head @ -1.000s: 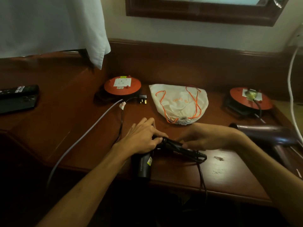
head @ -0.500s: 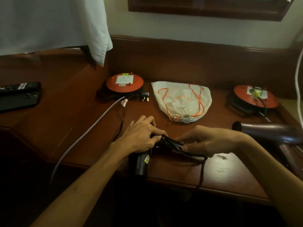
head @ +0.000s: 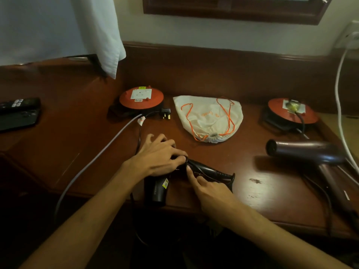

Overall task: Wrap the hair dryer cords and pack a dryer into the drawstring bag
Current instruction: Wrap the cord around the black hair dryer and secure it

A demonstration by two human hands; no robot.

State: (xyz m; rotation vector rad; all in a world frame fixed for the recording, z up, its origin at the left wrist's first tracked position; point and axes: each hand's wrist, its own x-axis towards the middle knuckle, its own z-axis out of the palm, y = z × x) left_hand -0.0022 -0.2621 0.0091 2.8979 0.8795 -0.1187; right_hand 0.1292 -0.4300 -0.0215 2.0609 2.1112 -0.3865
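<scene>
On desk (head: 252, 171), black dryer (head: 155, 188) (cord looped)

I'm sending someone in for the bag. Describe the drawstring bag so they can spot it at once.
On the dark wooden desk, look along the back edge between the two orange cable reels. The drawstring bag lies flat there, just beyond the hands and the black hair dryer. It is the only pale cloth thing, with orange cords and a gathered mouth.

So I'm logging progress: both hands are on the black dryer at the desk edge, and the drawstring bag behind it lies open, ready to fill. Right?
Not quite. The head view shows the drawstring bag cinched shut, its mouth gathered tight. The rest holds: left hand and right hand are on the black dryer at the desk edge.
</scene>
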